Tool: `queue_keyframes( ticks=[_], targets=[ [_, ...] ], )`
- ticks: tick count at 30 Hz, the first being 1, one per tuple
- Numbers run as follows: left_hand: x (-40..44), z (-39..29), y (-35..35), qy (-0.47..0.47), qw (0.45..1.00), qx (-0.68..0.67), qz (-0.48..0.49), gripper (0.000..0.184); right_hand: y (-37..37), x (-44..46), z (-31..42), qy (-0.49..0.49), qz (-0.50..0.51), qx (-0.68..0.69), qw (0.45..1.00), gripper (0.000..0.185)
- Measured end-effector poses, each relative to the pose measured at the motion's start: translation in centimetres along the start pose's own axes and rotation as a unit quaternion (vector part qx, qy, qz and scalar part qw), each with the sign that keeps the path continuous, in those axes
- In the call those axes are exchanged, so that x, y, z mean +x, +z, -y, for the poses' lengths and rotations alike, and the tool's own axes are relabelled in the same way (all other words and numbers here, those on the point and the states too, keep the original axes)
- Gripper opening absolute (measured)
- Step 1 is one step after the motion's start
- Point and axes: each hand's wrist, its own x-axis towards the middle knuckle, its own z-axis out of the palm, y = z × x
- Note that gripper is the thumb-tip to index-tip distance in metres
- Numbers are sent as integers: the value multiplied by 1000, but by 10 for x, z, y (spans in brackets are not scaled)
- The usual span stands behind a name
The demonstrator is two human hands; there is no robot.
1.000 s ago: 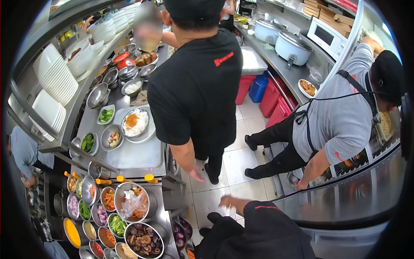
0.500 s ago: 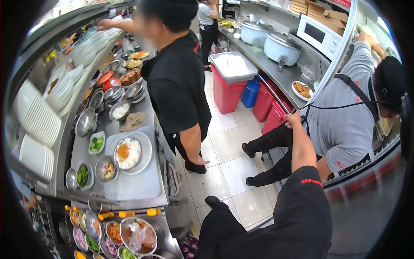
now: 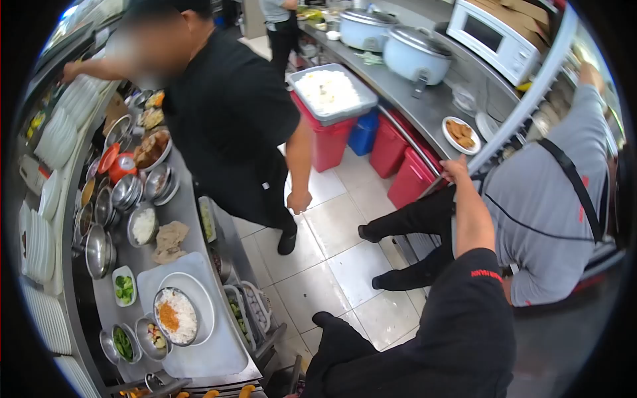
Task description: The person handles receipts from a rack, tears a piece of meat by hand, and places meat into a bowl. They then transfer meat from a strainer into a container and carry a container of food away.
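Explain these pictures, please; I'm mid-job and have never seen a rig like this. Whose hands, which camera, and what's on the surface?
There's no robot: a person works bare-handed. Every picture comes from one camera on their head, looking forward and down.

The right hand is at a metal rail; I can't tell whether it grips it. The left hand can't be made out.

On the left counter, a white board bears a bowl of rice overlapping a white plate. Nearby lie a cloth and a dish of greens.

The black-shirted co-worker is someone else.
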Motion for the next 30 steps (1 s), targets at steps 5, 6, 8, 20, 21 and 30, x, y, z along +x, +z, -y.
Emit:
queue_keyframes(
  ticks=[5,6,8,20,21,30],
  targets=[
    [1,-31,-12,-46,996,78,24,35,67,90,-103,-129,74,37,988,64],
    [-8,-47,-7,-83,996,13,10,38,81,44,-106,-143,69,21,987,66],
    [4,-34,-20,19,999,15,31,31,129,79,-203,-86,299,-16,950,40],
    [13,7,-48,209,973,49,-88,32,235,-322,-261,76,628,-415,654,39],
    [14,10,-52,207,973,48,-89,32,251,-284,-274,-122,693,-366,609,44],
    [22,-3,-62,183,979,62,-62,33,314,-399,-130,-252,538,3,804,13]
  ],
)
